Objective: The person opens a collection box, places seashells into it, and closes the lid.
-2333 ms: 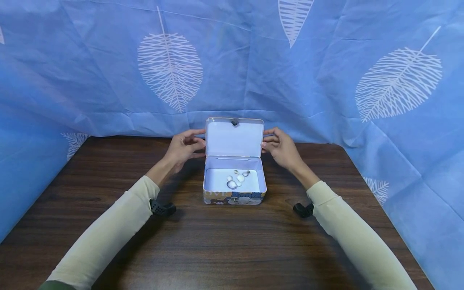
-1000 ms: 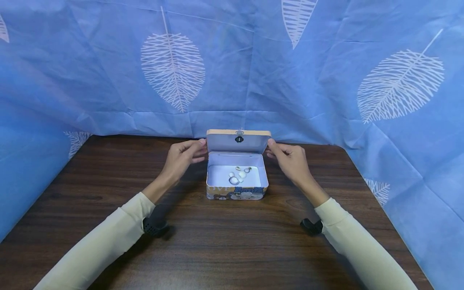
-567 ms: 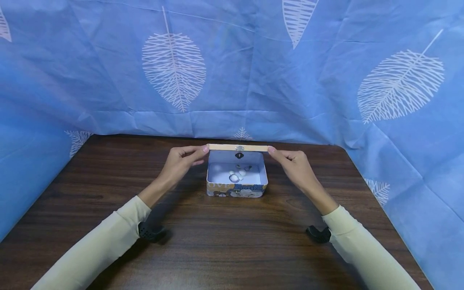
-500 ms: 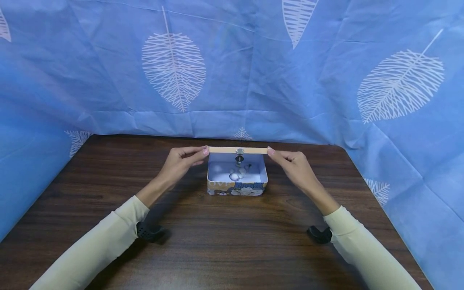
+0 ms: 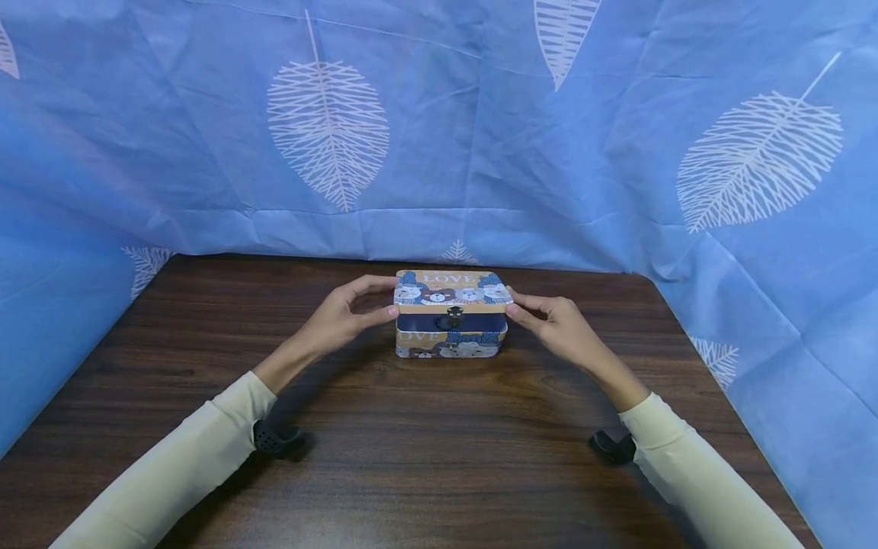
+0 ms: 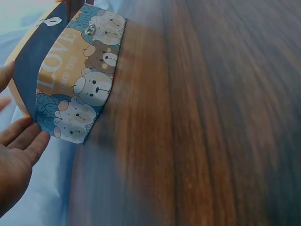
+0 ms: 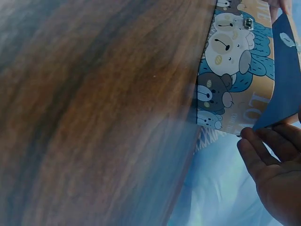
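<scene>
A hinged tin box [image 5: 473,349] with cartoon bears and the word LOVE stands near the back of the table. Its lid [image 5: 449,288] is tilted partly down, leaving a dark gap above the front wall. My left hand [image 5: 339,314] grips the lid's left edge, thumb at the front corner and fingers farther back. At the opposite edge, my right hand [image 5: 559,328] holds the lid likewise. In the left wrist view, fingers [image 6: 28,143] touch the side of the box. The right wrist view shows fingertips [image 7: 247,134] by the box's lower side. The lid hides the contents.
A dark wood-grain table [image 5: 439,457] stretches in front of the box. Behind it hangs a blue cloth [image 5: 439,130] with white leaf prints, meeting the table's back edge. Black wrist straps [image 5: 277,440] sit at the sleeve cuffs.
Both hands have swung the lid from upright forward and down, so its printed top now faces up. The small rings and white pieces seen inside are now covered. The box has shifted slightly back.
</scene>
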Available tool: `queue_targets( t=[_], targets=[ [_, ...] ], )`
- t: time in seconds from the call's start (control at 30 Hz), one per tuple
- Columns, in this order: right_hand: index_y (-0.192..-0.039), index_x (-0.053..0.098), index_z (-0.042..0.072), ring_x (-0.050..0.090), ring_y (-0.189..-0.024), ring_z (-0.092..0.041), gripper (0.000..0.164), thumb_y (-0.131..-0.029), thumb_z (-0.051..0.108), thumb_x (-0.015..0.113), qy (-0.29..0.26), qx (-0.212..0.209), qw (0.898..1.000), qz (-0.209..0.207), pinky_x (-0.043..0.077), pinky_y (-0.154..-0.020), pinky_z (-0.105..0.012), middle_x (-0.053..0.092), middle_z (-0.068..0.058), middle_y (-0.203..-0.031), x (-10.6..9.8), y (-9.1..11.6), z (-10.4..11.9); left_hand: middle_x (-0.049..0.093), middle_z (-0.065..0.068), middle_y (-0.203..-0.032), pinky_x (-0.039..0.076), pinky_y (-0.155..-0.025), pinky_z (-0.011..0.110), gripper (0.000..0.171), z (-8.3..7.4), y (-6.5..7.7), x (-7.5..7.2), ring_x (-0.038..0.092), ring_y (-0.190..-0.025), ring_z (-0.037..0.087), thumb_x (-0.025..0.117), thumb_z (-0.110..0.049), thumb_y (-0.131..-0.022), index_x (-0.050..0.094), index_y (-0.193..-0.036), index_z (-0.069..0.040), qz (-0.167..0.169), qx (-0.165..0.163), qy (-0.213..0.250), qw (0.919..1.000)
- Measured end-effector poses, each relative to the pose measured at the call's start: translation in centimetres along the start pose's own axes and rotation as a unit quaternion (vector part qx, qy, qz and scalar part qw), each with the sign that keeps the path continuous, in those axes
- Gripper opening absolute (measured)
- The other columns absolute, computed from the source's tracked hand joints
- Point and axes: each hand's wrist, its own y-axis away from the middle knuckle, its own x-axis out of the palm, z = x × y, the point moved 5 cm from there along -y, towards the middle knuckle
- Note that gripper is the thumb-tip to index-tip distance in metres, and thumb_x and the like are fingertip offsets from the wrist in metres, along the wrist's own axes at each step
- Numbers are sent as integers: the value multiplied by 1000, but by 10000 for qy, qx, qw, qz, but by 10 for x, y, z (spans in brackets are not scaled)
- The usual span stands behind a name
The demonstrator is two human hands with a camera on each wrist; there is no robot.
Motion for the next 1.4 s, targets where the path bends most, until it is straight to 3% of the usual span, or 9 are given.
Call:
queue_targets(
  t=[0.13,0.23,0.33,0.6,0.83,0.97,1.13,1.27,1.4],
  targets=[
    [-163,59,9,74,-135,-39,52,-118,36,62,67,-3,10000,61,61,-103,-56,67,-17,-156,2,1,-2,64,11,-163,55,-123,57,45,0,2,2,61,-153,39,79,-23,-108,70,-153,-17,83,146,-131,9998],
    [-163,58,8,79,-94,-34,53,-118,36,62,116,14,9998,134,61,-92,-50,72,-22,-150,3,1,-3,63,12,-165,55,-123,58,45,2,4,4,61,-153,41,81,-22,-108,71,-151,-16,80,160,-177,9997],
    [-164,57,7,45,-57,-16,55,-118,36,63,120,37,9996,240,53,-75,-37,79,-25,-136,4,1,-5,61,13,-167,54,-125,58,45,2,6,5,60,-154,40,81,-21,-107,71,-150,-15,75,163,-188,9997],
    [-163,58,5,21,-52,-5,54,-116,31,67,79,65,9987,492,35,-57,-29,62,-11,-68,6,4,-5,56,10,-172,39,-134,65,45,5,8,6,50,-162,38,84,-25,-105,74,-148,-19,54,128,-591,9982],
    [-161,59,2,23,-51,-6,56,-114,30,71,109,88,9981,601,37,-55,-29,73,-24,-147,10,3,-8,52,8,-176,33,-136,69,47,9,9,8,44,-166,39,85,-27,-104,73,-149,-22,105,32,-722,9973],
    [-161,59,2,23,-52,-6,57,-113,31,72,191,72,9981,585,39,-59,-28,75,-25,-145,10,2,-8,51,8,-177,34,-136,68,47,11,8,8,45,-166,39,84,-28,-105,72,-150,-22,145,45,-772,9969],
    [-164,58,7,34,-53,-8,61,-112,37,73,350,146,9976,578,48,-67,-33,80,-24,-94,9,4,-7,52,11,-175,37,-134,69,48,9,9,7,46,-164,41,84,-28,-105,71,-151,-21,206,175,-905,9955],
    [-163,59,5,81,-98,-29,65,-111,40,74,316,186,9977,574,66,-93,-51,80,-23,-133,9,9,-9,53,12,-173,42,-132,66,51,6,9,7,47,-163,40,85,-27,-104,70,-153,-20,234,285,-970,9946],
    [-158,63,1,77,-131,-38,63,-110,40,76,70,329,9977,590,66,-105,-55,75,-22,-147,10,14,-12,50,12,-174,41,-131,69,58,3,7,8,46,-164,39,85,-32,-104,67,-157,-21,170,386,-1218,9917]
  ],
)
